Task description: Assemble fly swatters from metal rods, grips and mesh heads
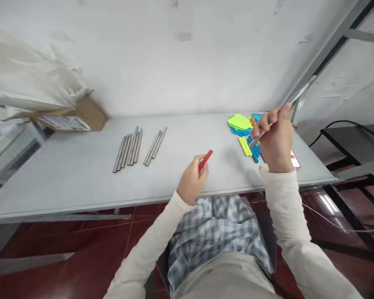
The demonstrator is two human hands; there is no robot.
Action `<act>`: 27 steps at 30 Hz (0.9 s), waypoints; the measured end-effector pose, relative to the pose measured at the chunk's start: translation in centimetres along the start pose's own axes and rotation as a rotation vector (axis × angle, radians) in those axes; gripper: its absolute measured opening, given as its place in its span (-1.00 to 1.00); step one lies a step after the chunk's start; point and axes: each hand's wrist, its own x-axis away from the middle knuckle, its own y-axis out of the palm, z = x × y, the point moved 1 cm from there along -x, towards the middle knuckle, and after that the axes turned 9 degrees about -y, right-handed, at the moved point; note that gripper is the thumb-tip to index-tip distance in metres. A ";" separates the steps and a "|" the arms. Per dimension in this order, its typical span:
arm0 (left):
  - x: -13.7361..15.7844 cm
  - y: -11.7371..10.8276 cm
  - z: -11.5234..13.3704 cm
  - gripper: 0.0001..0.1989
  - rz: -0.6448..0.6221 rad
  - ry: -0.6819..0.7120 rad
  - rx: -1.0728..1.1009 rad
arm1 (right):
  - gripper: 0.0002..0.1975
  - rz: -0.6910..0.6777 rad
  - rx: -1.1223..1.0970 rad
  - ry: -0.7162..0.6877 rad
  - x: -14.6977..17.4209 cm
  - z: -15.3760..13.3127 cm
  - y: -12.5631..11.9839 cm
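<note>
My left hand is closed around a short red stick-like piece, low over the table's front edge. Raised over the right side, my right hand grips a slim metal rod, which slants up to the right and pokes out below the fingers. Just beyond and partly behind that hand lie yellow sticks and blue sticks. Behind them is a pile of flat yellow-green pieces with blue ones underneath. Several metal rods lie side by side on the left, with a smaller group of rods beside them.
The grey table runs along a white wall. An open cardboard box stands at its back left corner. A phone-like object lies partly hidden at the right. Metal frame posts rise on the right.
</note>
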 end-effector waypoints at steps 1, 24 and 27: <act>-0.7 -0.5 -0.7 -0.61 0.063 0.007 -0.047 | -0.48 -0.086 0.070 0.075 0.2 1.1 0.1; -6.5 -4.6 -4.8 -0.50 0.158 -0.084 -0.677 | -0.69 -0.824 1.586 0.106 0.2 14.3 1.1; -8.1 -3.6 -4.1 -0.54 0.136 -0.049 -0.658 | -0.68 -0.854 1.548 0.116 -0.4 14.7 1.0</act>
